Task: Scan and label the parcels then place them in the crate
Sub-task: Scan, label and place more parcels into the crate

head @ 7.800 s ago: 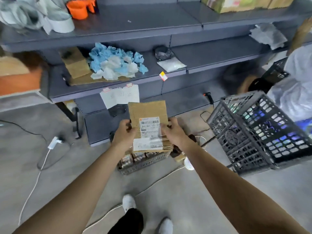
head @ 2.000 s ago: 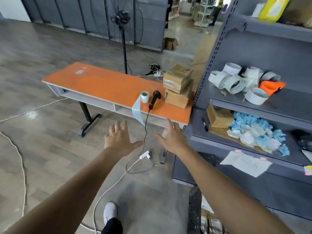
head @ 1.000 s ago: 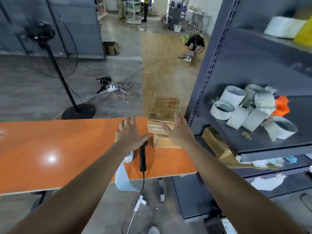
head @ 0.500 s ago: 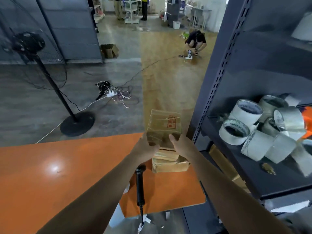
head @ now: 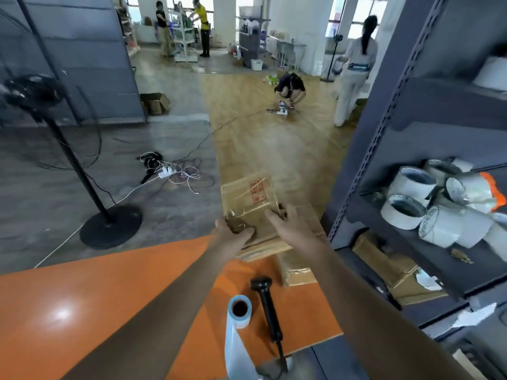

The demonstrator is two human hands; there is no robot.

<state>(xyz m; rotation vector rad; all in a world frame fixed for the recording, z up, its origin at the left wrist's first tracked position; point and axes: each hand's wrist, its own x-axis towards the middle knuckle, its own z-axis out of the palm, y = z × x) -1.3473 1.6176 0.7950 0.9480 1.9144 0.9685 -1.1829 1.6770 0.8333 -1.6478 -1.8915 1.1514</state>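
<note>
Raised and tilted since half a second ago, the flat, tape-glossed cardboard parcel (head: 248, 197) is held over the far edge of the smooth orange surface (head: 82, 311). Its near corners are clasped by the left grip (head: 233, 238) and right grip (head: 292, 229). Broad surface stretches leftward; the grey metal shelf (head: 365, 165) stands close on the right.

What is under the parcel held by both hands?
Under the held parcel lies another brown parcel on the orange table; most of its top is covered.

Bare left forearm (head: 164, 305); bare right forearm (head: 356, 303); left grip (head: 229, 238) and right grip (head: 290, 229) bare as well
</note>
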